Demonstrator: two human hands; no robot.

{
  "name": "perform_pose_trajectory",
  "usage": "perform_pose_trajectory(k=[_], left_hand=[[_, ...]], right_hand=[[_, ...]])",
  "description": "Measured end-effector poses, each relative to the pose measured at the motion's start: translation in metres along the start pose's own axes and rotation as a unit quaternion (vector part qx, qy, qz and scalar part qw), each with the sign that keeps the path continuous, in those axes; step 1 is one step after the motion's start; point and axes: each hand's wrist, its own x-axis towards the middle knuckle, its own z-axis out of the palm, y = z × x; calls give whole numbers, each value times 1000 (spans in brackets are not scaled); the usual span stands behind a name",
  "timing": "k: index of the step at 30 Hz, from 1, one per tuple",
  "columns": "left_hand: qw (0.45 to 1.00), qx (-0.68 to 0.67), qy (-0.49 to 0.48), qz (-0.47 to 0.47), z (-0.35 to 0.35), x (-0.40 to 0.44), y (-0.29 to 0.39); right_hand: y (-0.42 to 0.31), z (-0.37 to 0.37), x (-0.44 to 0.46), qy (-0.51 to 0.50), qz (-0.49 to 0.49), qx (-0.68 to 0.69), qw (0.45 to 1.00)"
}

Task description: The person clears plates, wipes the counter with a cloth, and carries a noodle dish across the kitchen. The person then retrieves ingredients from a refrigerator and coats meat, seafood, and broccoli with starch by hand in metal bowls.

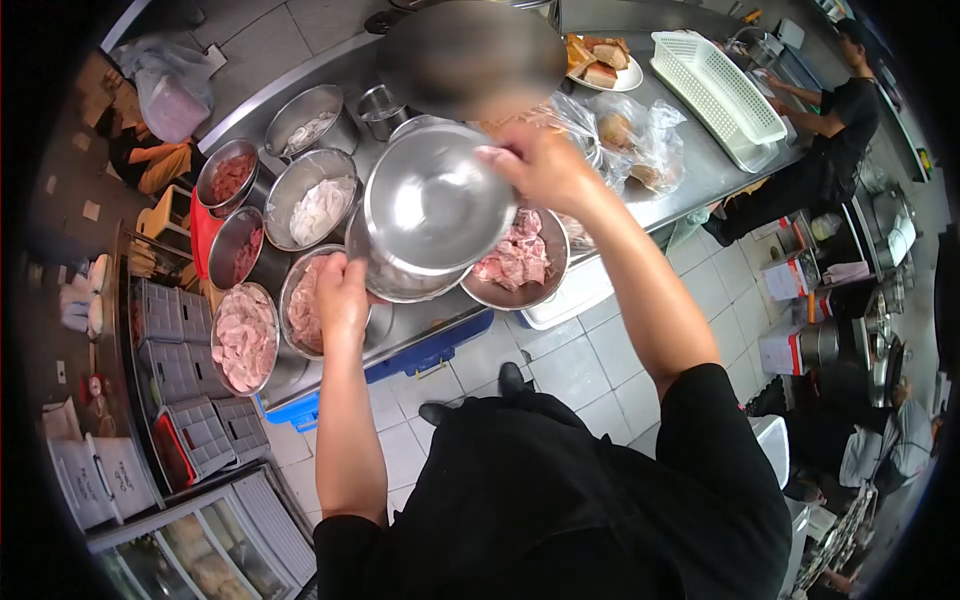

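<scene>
My right hand (545, 165) grips the rim of a shiny, empty-looking steel bowl (435, 200), tilted over the counter. Below and left of it, my left hand (343, 295) is closed on the edge of another steel bowl (400, 283), which the upper bowl partly covers. A bowl of pink meat chunks (515, 262) stands just right of the two bowls. Beside my left hand is a bowl of sliced meat (303, 305), partly hidden by the hand. Farther left sits a bowl heaped with pale meat strips (244, 340).
More steel bowls hold white pieces (323, 210) and red meat (232, 178). Plastic bags (640, 140), a plate of browned food (602, 70) and a white perforated basket (715, 90) lie to the right. One person (845, 120) stands at back right; another (150, 155) is far left.
</scene>
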Motion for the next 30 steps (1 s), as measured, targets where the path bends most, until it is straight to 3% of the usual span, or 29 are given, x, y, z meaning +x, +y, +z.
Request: perform_pose_trajectory(k=[3,5,8,11,13,14,16,17,19,22,30], left_hand=[[998,-52,8,-27,14,-9,3],[998,-54,3,-18,7,-4,-6],[994,-104,-1,-34,0,1,-5],[995,-97,8,-38,-4,3,8],[995,-101,11,10,-19,14,2],[999,-24,6,23,-35,25,-4],[998,-41,4,52,-41,35,3],[995,-57,10,79,-44,37,10],[995,-84,4,50,-54,35,28],[990,-82,-18,113,-84,62,21],[991,-80,-21,105,-126,69,14]], right_hand=[[7,7,-3,-41,22,74,996],[43,11,-14,-82,99,-168,977],[81,38,-48,-114,80,-237,961],[85,46,-55,-117,86,-194,970],[78,46,-58,-69,40,-174,982],[77,40,-57,-63,45,-175,982],[78,19,-53,-27,106,-60,992],[71,8,-52,-22,111,-65,991],[51,-10,-51,25,244,96,965],[40,-12,-50,117,216,165,955],[26,36,-90,133,278,121,944]])
